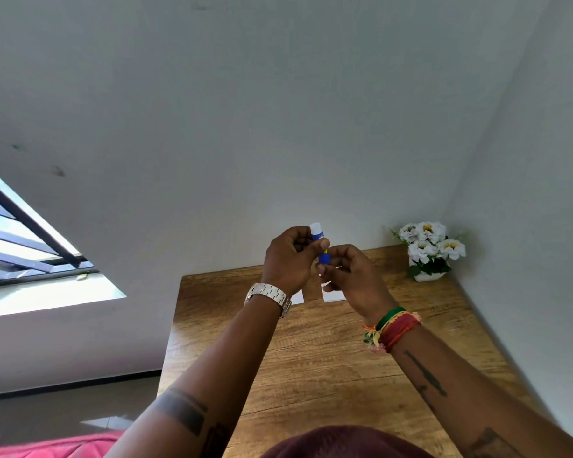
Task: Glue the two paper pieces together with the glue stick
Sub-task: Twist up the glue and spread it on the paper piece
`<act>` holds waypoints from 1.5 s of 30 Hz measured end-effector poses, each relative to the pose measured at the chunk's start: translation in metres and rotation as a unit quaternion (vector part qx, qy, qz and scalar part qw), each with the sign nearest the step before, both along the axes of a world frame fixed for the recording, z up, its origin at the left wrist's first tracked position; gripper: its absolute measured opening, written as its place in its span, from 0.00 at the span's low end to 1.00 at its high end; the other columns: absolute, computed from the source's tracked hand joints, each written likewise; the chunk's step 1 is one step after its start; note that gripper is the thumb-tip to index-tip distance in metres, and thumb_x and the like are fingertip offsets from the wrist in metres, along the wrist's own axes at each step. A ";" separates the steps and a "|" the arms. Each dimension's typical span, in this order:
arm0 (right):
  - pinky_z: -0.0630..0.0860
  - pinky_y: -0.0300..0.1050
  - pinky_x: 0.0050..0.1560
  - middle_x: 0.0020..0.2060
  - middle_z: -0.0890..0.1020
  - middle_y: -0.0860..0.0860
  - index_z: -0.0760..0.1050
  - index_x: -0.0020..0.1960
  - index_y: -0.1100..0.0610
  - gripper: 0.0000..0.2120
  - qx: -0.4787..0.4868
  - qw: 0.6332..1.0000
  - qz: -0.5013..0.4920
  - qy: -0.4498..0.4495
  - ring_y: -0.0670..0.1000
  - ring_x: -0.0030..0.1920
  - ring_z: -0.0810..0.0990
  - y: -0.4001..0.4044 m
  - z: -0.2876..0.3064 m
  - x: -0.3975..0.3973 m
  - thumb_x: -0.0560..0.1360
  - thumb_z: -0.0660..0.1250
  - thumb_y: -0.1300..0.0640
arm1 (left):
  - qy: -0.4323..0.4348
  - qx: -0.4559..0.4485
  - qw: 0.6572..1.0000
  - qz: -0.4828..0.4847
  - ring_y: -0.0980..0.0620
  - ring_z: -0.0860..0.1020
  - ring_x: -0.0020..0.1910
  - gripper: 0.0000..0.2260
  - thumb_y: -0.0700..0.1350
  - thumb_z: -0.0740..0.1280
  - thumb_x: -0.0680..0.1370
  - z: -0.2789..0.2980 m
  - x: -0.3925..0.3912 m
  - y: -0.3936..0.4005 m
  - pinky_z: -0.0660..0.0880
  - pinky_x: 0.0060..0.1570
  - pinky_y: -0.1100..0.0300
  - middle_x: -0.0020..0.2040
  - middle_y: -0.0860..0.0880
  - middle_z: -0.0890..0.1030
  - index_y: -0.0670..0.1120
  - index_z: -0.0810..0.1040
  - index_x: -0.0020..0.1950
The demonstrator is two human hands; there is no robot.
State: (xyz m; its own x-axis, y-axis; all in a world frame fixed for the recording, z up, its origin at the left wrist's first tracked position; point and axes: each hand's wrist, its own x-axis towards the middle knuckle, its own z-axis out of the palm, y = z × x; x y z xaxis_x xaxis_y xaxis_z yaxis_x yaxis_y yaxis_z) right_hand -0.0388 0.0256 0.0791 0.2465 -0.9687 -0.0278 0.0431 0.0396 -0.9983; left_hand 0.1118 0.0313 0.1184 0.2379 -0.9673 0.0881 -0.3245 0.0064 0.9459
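Observation:
A blue glue stick (321, 241) with a white cap is held upright above the far part of the wooden table (311, 358). My left hand (290, 259) grips its upper part near the cap. My right hand (351, 276) holds its lower end from below. Two white paper pieces lie on the table under the hands, mostly hidden: the left piece (297, 297) shows beside my left wrist, and the right piece (331, 296) shows under my right hand.
A small white pot of white flowers (427, 249) stands at the table's far right corner against the walls. The table's left edge drops to a grey floor, with a barred window (20, 239) at the left. Red fabric lies bottom left.

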 end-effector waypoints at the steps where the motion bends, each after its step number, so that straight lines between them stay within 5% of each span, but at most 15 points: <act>1: 0.82 0.46 0.40 0.45 0.86 0.54 0.76 0.61 0.59 0.14 0.011 1.000 -0.002 -0.021 0.56 0.44 0.84 -0.001 -0.001 -0.001 0.77 0.73 0.62 | -0.005 -0.001 1.000 0.002 0.64 0.81 0.41 0.12 0.52 0.76 0.75 0.000 0.001 0.000 0.72 0.36 0.76 0.45 0.56 0.85 0.49 0.83 0.56; 5: 0.83 0.51 0.50 0.53 0.86 0.59 0.77 0.67 0.57 0.15 0.031 0.997 0.059 -0.049 0.56 0.48 0.85 -0.004 -0.002 -0.005 0.81 0.66 0.60 | -0.008 -0.005 1.000 -0.006 0.63 0.81 0.42 0.13 0.51 0.75 0.75 -0.001 0.003 0.002 0.73 0.36 0.75 0.45 0.55 0.85 0.48 0.83 0.57; 10: 0.82 0.44 0.45 0.47 0.87 0.55 0.80 0.60 0.55 0.10 -0.011 0.999 0.036 -0.002 0.54 0.46 0.85 -0.006 -0.002 -0.002 0.80 0.67 0.62 | -0.002 -0.002 1.000 -0.012 0.62 0.82 0.43 0.13 0.49 0.75 0.75 -0.003 0.003 0.003 0.75 0.39 0.73 0.46 0.55 0.85 0.49 0.82 0.58; 13: 0.84 0.49 0.49 0.49 0.87 0.57 0.80 0.61 0.57 0.12 -0.006 0.999 0.030 -0.013 0.58 0.50 0.86 -0.010 -0.004 -0.001 0.78 0.70 0.62 | 0.019 -0.008 1.000 -0.010 0.63 0.82 0.43 0.11 0.47 0.76 0.75 -0.002 0.002 0.003 0.74 0.38 0.74 0.45 0.55 0.85 0.49 0.83 0.56; 17: 0.82 0.51 0.58 0.58 0.84 0.63 0.77 0.66 0.64 0.19 0.130 0.959 0.049 -0.247 0.60 0.55 0.85 -0.008 -0.009 0.001 0.76 0.69 0.62 | 0.069 -0.010 0.998 0.005 0.62 0.83 0.44 0.12 0.47 0.76 0.74 -0.002 -0.003 0.004 0.76 0.40 0.72 0.45 0.55 0.86 0.51 0.83 0.57; 22: 0.84 0.41 0.42 0.42 0.83 0.58 0.75 0.65 0.66 0.19 0.232 0.887 0.048 -0.396 0.51 0.40 0.85 -0.005 -0.014 0.008 0.79 0.64 0.56 | 0.085 -0.009 0.996 0.007 0.60 0.84 0.46 0.12 0.47 0.77 0.74 0.000 -0.008 0.004 0.79 0.49 0.63 0.46 0.56 0.86 0.52 0.83 0.56; 25: 0.77 0.38 0.32 0.35 0.79 0.52 0.73 0.68 0.63 0.22 0.251 0.894 0.050 -0.368 0.47 0.33 0.79 -0.007 -0.011 0.010 0.82 0.60 0.49 | 0.050 -0.005 0.999 0.012 0.60 0.83 0.46 0.12 0.49 0.76 0.74 -0.001 -0.010 0.004 0.79 0.48 0.61 0.46 0.57 0.86 0.53 0.83 0.56; 31: 0.83 0.41 0.44 0.43 0.82 0.58 0.72 0.70 0.66 0.20 0.223 0.878 0.051 -0.421 0.51 0.41 0.84 -0.005 -0.012 0.009 0.81 0.63 0.57 | 0.019 -0.019 0.998 0.051 0.60 0.80 0.45 0.11 0.51 0.76 0.74 0.001 -0.012 0.004 0.76 0.45 0.60 0.46 0.60 0.84 0.53 0.83 0.56; 35: 0.80 0.38 0.36 0.37 0.79 0.53 0.71 0.71 0.64 0.23 0.224 0.894 0.038 -0.386 0.47 0.35 0.80 -0.003 -0.012 0.012 0.82 0.61 0.52 | 0.022 -0.010 0.998 0.054 0.63 0.79 0.42 0.11 0.52 0.76 0.73 0.002 -0.017 0.006 0.74 0.42 0.62 0.45 0.61 0.84 0.56 0.83 0.55; 40: 0.72 0.41 0.30 0.33 0.78 0.53 0.79 0.54 0.60 0.26 0.285 0.905 0.040 -0.314 0.49 0.31 0.77 -0.001 -0.008 0.015 0.81 0.58 0.37 | 0.018 -0.004 0.999 0.047 0.62 0.80 0.42 0.09 0.52 0.76 0.74 -0.001 -0.021 0.008 0.77 0.43 0.60 0.43 0.62 0.83 0.58 0.82 0.52; 43: 0.82 0.44 0.39 0.43 0.84 0.58 0.78 0.63 0.64 0.24 0.245 0.895 0.042 -0.369 0.53 0.40 0.84 0.002 -0.007 0.013 0.82 0.60 0.44 | 0.030 0.000 0.998 0.047 0.56 0.82 0.46 0.10 0.51 0.76 0.74 -0.003 -0.019 0.009 0.81 0.49 0.52 0.45 0.59 0.84 0.56 0.83 0.55; 45: 0.84 0.41 0.40 0.41 0.85 0.58 0.77 0.62 0.67 0.19 0.232 0.880 0.033 -0.413 0.51 0.38 0.85 0.003 -0.006 0.010 0.81 0.63 0.53 | 0.024 -0.008 0.999 0.041 0.56 0.82 0.46 0.10 0.50 0.76 0.74 -0.003 -0.020 0.010 0.80 0.50 0.52 0.45 0.59 0.84 0.57 0.82 0.55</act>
